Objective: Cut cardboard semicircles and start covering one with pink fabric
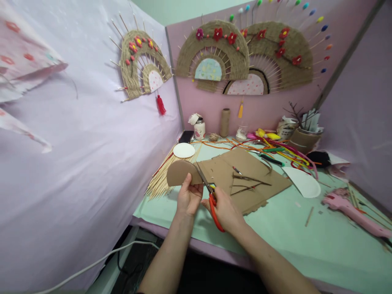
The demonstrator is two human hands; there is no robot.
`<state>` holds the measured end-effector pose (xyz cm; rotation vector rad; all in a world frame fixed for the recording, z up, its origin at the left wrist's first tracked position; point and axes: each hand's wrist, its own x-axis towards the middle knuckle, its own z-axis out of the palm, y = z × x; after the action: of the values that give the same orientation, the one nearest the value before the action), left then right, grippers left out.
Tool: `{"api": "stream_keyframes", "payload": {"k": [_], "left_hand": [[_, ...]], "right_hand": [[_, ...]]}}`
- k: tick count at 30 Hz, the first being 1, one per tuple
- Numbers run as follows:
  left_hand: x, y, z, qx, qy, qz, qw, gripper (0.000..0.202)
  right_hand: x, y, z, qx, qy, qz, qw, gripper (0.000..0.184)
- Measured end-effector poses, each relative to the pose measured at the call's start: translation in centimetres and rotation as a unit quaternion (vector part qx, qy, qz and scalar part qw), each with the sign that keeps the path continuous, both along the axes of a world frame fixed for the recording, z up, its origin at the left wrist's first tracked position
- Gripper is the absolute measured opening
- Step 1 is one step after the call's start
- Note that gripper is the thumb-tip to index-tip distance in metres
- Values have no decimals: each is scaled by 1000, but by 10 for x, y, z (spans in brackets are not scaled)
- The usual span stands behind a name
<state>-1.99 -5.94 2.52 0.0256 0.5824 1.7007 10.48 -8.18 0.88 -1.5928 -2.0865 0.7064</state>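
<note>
The table [306, 249] has a light green top and is pushed into a corner. A big flat sheet of brown cardboard [245, 175] lies in the middle, a bunch of thin wooden sticks [159, 183] lies just beside it at the left edge, and a curved piece of white paper [303, 181] lies near it on the right. At the back stand a little white jar [199, 130], a tall brown roll [225, 121] and a brown pot [304, 139], with bright bendy wires [280, 150] spread in front of the pot, and a pink glue gun [352, 208] lies near the right edge.
</note>
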Motion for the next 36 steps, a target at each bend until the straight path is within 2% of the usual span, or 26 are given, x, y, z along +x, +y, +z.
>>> {"api": "stream_keyframes", "payload": {"k": [10, 15, 17, 21, 24, 31, 36], "left_hand": [[1, 0, -6, 5, 2, 5, 1000, 18], [2, 0, -7, -4, 9, 3, 1000, 15], [0, 0, -8, -5, 10, 1, 1000, 14], [-6, 2, -8, 8, 17, 0, 1000, 14], [-9, 2, -9, 36, 33, -5, 999, 17], [-6, 2, -19, 74, 59, 2, 996, 17], [-7, 4, -28, 82, 79, 1, 993, 22]], "right_hand": [[-2, -2, 5, 2, -98, -10, 995, 42], [-1, -5, 7, 4, -122, -16, 992, 42], [0, -4, 5, -3, -98, -12, 995, 39], [3, 4, -3, -37, 40, -2, 999, 36], [5, 9, -8, -26, 111, -18, 993, 37], [4, 8, -13, -2, 155, -18, 988, 40], [2, 9, -15, 47, 196, -38, 979, 45]]}}
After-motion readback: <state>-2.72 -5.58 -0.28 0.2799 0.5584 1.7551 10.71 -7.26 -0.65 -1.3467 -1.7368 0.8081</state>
